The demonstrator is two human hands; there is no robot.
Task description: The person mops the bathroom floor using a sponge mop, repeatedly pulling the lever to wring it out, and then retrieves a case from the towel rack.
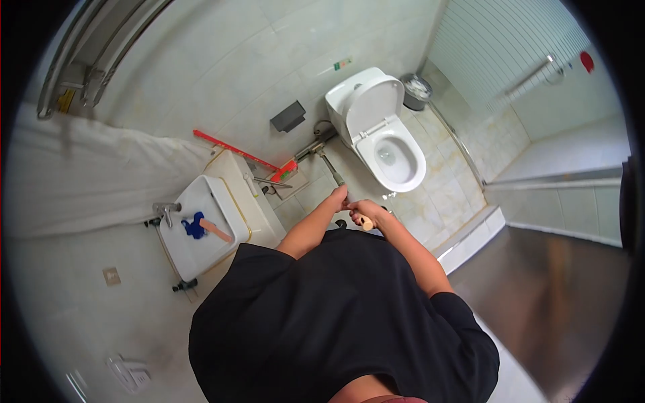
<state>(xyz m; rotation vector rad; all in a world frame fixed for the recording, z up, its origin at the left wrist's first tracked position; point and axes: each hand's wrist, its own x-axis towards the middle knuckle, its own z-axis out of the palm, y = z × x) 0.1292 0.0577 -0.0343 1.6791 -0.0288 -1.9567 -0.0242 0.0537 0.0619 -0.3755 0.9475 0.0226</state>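
My left hand (pixel 340 198) and my right hand (pixel 367 211) are close together in front of my body, both closed around a long handle (pixel 332 169). A rounded, light wooden-coloured end (pixel 366 223) sticks out below my right hand. The handle slants up and left toward the wall beside the toilet, and what is at its far end is hard to make out. To the right of the handle stands the white toilet (pixel 392 159) with its lid raised. Small white bits (pixel 390 196) lie on the floor just below the toilet bowl.
A sink (pixel 195 248) at the left holds a blue item (pixel 195 226) with a pinkish handle. A red pole (pixel 235 149) leans by the sink. A waste bin (pixel 416 94) stands right of the toilet. Glass shower panels (pixel 510 47) and a raised ledge (pixel 470 240) are at the right.
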